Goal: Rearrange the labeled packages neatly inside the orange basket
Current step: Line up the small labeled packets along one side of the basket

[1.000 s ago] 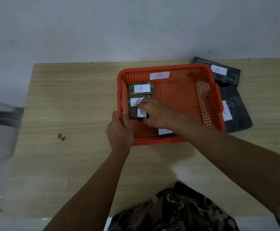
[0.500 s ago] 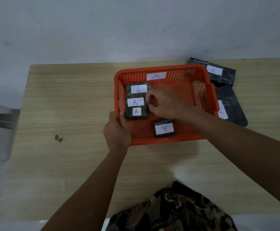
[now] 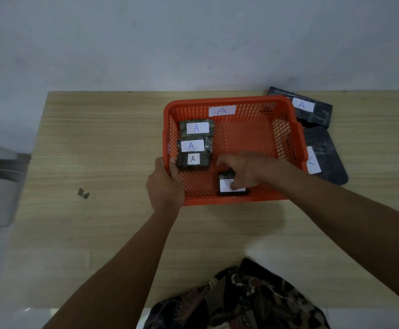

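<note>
An orange basket [image 3: 286, 110] with a white "A" label on its far wall stands on the wooden table. Three dark packages labeled "A" lie in a column along its left side: far [image 3: 196, 127], middle [image 3: 193, 146] and near [image 3: 193, 160]. A fourth labeled package [image 3: 227, 185] lies by the near wall. My right hand [image 3: 243, 168] rests over this package, fingers curled onto its label. My left hand [image 3: 164, 186] grips the basket's near-left corner rim.
Two larger dark packages labeled "A" lie on the table right of the basket, one at the back [image 3: 303, 106] and one beside the right wall [image 3: 324, 157]. A small dark scrap [image 3: 83, 193] lies on the table at left. A grey object [image 3: 1, 181] stands at the left edge.
My right hand left the left column of packages and came down toward the near wall onto the fourth package. The left hand has kept its grip on the basket corner.
</note>
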### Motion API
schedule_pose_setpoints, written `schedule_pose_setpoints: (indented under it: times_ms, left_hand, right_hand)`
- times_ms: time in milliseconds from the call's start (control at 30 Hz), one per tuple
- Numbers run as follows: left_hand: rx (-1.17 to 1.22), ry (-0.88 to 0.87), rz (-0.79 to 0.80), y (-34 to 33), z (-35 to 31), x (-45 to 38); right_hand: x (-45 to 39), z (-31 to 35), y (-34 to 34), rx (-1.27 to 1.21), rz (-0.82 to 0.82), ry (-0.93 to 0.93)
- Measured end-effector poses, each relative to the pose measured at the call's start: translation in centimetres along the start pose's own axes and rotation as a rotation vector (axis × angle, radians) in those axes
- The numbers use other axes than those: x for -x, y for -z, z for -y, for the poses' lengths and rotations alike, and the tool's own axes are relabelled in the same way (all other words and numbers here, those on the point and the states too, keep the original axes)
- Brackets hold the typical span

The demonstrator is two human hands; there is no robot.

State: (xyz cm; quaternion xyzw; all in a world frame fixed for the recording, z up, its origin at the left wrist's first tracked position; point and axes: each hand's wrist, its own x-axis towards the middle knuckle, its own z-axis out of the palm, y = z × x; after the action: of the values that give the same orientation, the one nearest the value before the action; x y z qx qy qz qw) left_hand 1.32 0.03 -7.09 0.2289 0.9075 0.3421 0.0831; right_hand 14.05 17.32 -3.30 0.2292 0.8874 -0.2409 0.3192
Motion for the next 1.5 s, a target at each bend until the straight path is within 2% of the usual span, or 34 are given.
schedule_pose_setpoints:
  times_ms: [167,300,633,700,833,933,1033,1233,1367,1500]
  left_hand:
    - [0.004,-0.011,-0.001,0.1,-0.2,0.0]
    - [0.006,-0.012,-0.004,0.1,-0.1,0.0]
    - [0.020,0.003,0.014,0.0,0.1,0.0]
    - [0.026,0.004,0.017,0.0,0.0,0.1]
    - [0.022,0.002,0.011,0.0,0.0,0.0]
    - [0.030,0.014,0.013,-0.1,0.0,0.0]
    - [0.027,0.022,0.011,-0.1,0.1,0.0]
    - [0.026,0.021,0.018,-0.2,0.2,-0.1]
    - [0.029,0.021,0.008,-0.2,0.2,0.0]
    - [0.039,0.024,0.021,-0.2,0.1,0.0]
  right_hand:
    - [0.2,-0.4,0.9,0.034,0.059,0.044]
    - [0.6,-1.4,1.1,-0.209,0.026,0.022]
    - [1.1,-1.2,1.6,-0.578,0.057,0.030]
    - [1.0,-1.0,1.7,-0.637,-0.014,0.026]
    - [0.9,-0.5,1.4,-1.017,-0.196,-0.076]
    - [0.8,-0.1,0.2,-1.274,-0.149,-0.131]
    - [0.7,0.6,-1.0,-1.429,-0.108,-0.145]
    - [0.7,0.7,-2.6,-1.511,-0.128,-0.212]
    - [0.7,1.0,-3.4,-1.213,-0.102,-0.290]
    - [-0.2,2.0,-4.1,-1.152,-0.118,-0.313]
